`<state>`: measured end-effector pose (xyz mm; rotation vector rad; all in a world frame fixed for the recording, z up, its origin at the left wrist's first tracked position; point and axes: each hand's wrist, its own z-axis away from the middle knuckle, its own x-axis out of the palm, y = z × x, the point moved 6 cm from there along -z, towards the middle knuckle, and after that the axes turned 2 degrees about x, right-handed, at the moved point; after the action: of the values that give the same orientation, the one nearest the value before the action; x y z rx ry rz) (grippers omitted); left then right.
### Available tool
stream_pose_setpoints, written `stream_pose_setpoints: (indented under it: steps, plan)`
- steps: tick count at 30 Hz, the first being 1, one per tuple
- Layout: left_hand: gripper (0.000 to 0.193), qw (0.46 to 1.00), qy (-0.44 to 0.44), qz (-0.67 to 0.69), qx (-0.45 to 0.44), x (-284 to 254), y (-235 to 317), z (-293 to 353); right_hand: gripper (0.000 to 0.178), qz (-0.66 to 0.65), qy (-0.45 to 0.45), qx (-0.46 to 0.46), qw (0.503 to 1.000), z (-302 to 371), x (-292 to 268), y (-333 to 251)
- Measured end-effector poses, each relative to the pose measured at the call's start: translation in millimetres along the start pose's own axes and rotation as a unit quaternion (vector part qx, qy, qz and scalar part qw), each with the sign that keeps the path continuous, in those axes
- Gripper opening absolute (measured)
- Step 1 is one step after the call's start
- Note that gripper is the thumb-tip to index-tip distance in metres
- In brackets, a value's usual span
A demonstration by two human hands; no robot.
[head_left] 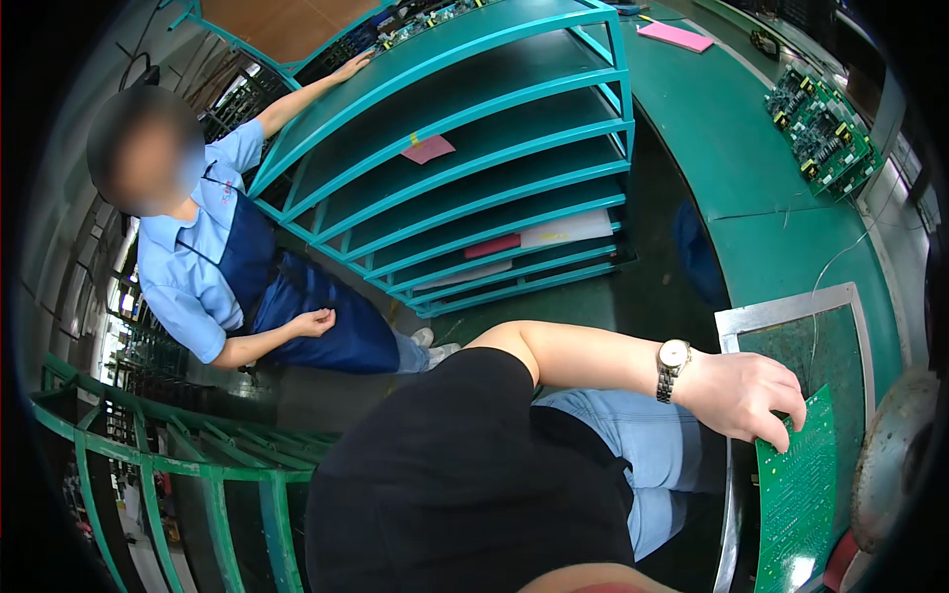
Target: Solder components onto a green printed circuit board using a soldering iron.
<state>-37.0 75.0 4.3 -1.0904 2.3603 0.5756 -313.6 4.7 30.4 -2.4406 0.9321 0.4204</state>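
Note:
My left hand (748, 398), with a metal-band watch (672, 368) on its wrist, grips the upper end of a green circuit board (794, 494). Its thumb and fingers bend over the board's edge. Solder points dot the face of the board, which lies over a metal-framed panel (858, 341) on the workbench. The lower end of the board runs toward the bottom of the view. My right hand is out of view.
A teal shelf rack (494, 138) stands beside the green bench (692, 138). Assembled boards (820, 133) and a pink pad (675, 38) are on the bench. A co-worker (213, 247) rests one hand on the rack. Another green rack (178, 460) is lower left; a round metal object (890, 474) is right.

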Motion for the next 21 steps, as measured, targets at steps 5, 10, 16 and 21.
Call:
stream_pose_setpoints:
  steps: [5, 10, 16, 21]
  plan:
    - [0.030, 0.998, 0.010, 0.037, -0.041, -24, -3, -13, 0.015, -0.006, 0.021, 0.051, 0.998, -8, -5, -3]
    - [0.030, 0.997, 0.014, 0.013, -0.072, -12, -10, -17, 0.024, -0.150, -0.031, 0.075, 0.985, -4, 9, 50]
    - [0.026, 0.989, -0.002, 0.050, -0.140, 0, -20, -47, 0.013, -0.193, 0.032, 0.103, 0.975, 4, -3, 70]
    - [0.014, 0.973, 0.013, 0.089, -0.214, -10, -49, -65, 0.014, -0.177, 0.015, 0.098, 0.979, -23, -1, 53]
